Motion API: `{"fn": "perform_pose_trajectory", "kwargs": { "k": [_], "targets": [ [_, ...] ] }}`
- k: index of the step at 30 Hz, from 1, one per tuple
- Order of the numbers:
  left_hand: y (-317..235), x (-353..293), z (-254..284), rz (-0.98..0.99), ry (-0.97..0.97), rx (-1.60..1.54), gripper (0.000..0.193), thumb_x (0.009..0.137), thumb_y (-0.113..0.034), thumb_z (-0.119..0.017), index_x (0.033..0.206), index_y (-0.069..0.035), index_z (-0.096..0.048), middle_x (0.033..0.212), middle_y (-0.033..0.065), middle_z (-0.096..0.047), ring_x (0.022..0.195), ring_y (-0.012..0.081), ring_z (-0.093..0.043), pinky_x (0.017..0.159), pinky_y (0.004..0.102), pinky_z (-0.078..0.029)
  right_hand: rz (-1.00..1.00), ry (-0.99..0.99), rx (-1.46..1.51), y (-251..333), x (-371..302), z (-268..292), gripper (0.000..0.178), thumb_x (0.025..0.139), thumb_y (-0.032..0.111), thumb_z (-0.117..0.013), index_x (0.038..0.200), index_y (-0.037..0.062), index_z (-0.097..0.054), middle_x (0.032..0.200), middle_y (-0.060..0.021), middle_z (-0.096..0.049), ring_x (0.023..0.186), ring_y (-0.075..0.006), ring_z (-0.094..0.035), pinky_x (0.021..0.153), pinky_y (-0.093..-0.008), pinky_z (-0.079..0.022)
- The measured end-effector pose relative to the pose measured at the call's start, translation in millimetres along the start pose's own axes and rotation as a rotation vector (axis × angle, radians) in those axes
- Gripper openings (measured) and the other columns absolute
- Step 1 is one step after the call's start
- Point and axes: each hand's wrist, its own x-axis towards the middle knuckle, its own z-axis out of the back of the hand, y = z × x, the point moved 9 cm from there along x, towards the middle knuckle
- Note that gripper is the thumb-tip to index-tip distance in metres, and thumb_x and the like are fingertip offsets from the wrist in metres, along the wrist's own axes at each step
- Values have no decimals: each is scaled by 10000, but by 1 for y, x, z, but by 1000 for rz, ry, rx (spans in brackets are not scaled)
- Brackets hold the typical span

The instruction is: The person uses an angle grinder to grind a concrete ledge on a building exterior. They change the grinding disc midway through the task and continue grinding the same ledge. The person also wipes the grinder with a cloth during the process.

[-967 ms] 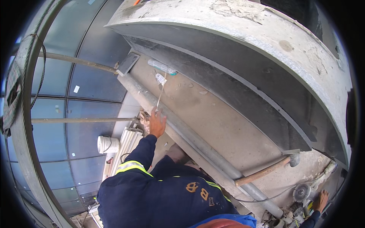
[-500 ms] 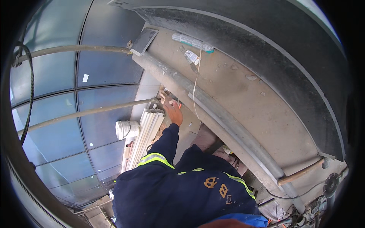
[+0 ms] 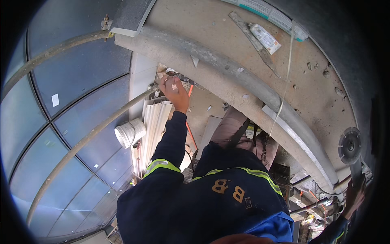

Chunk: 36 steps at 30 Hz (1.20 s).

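Observation:
My left hand [image 3: 176, 92] reaches forward past the end of a scaffold pole [image 3: 87, 142], beside the concrete ledge. Its fingers are stretched out and slightly bent, with nothing visible in them; a pale patch shows on the back. At the far right, my right hand [image 3: 356, 199] is wrapped round the dark body of an angle grinder [image 3: 357, 173]. The grinder's segmented cutting disc [image 3: 350, 145] points up, close to the ledge's right end. Shadow hides part of the grip and tool body.
Along the concrete ledge [image 3: 203, 22] runs a thick grey pipe [image 3: 231, 69]. A flat metal strip [image 3: 250, 36], a small white tube [image 3: 266, 38] and a white cord [image 3: 289, 69] lie there. Left are a white bucket [image 3: 130, 133], long white profiles [image 3: 154, 126] and glass panels [image 3: 97, 97].
My right hand has come into view at the right, gripping the angle grinder, whose disc is now higher in the picture. The view has shifted; my left hand stays by the pole's end.

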Motion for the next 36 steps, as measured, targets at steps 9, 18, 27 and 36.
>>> {"fn": "perform_pose_trajectory", "kwargs": {
  "k": [9, 18, 27, 36],
  "targets": [
    [-218, 57, 132, -622, 112, -1009, 359, 855, -291, -837, 1164, -140, -735, 1176, 87, -622, 1004, 263, -654, 917, 480, -532, -63, -116, 325, 253, 76, 154, 606, 773, 399, -817, 1264, 87, -646, 995, -191, -742, 856, -439, -720, 731, -521, -565],
    [-288, 53, 242, -461, -385, -1654, 200, 842, -89, -728, 652, -117, -675, 679, -2, -666, 571, 125, -675, 715, 333, -472, 1, 177, 1495, 368, 30, 176, 381, 779, 244, -821, 971, -56, -685, 774, -61, -688, 675, -140, -612, 641, -325, -508],
    [-300, 70, 272, -634, -179, -1761, 259, 903, -53, -673, 646, -36, -650, 765, 106, -715, 613, 208, -697, 769, 417, -480, 218, 340, 1548, 418, 43, 227, 373, 786, 214, -870, 983, -40, -679, 817, -40, -696, 725, -107, -615, 676, -297, -516],
    [-238, 150, 286, -709, -36, -2024, 213, 913, -35, -674, 704, 3, -661, 839, 147, -703, 660, 234, -693, 792, 478, -468, 34, 266, 1572, 442, 44, 331, 364, 789, 201, -867, 999, -46, -702, 855, -63, -729, 747, -120, -649, 705, -294, -540]
  ]
}}
